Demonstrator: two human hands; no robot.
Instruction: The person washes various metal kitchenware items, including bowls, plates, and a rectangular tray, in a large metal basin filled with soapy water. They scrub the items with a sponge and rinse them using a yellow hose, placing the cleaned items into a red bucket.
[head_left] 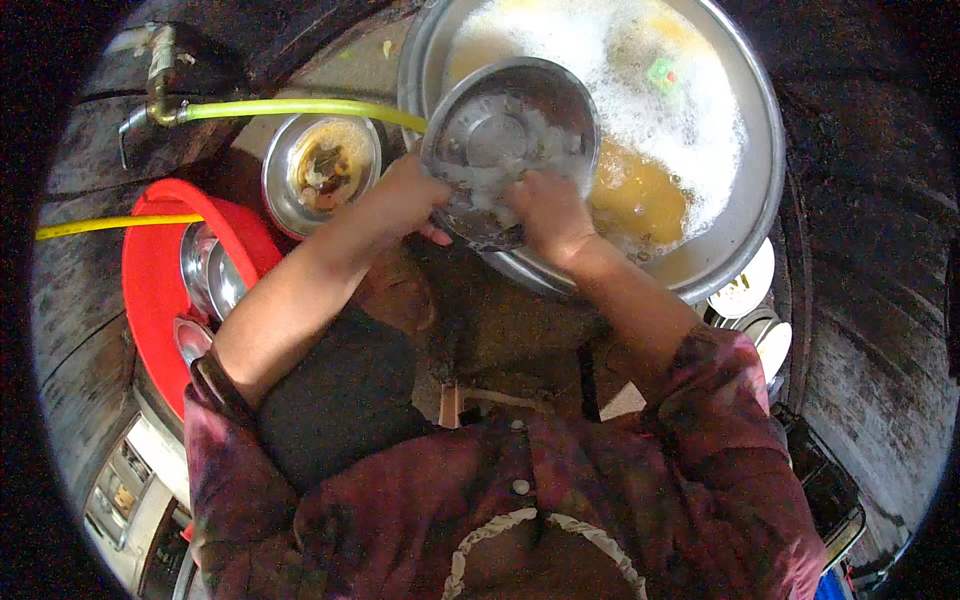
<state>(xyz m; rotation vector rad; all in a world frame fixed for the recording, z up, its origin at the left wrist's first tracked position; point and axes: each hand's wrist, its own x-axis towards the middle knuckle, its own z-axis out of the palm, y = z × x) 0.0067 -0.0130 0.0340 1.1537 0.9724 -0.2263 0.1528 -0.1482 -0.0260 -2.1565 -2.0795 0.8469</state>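
Note:
A wide metal bowl [550,85], wet and soapy inside, is tilted over the near left rim of a large metal basin [768,160]. My left hand [415,195] grips the bowl's left edge. Inside the bowl, against its near wall, my right hand [548,212] is closed; whatever it holds is hidden by the fingers and suds. White foam and yellowish-brown water fill the basin, and a small green-and-red object [662,74] floats in the foam.
Left of the basin stands a metal bowl with food scraps [272,168]. A red tub [150,260] holds several metal bowls [215,270]. From a tap [160,85] a yellow-green hose [300,107] runs to the bowl. White plates [750,285] are stacked at the right.

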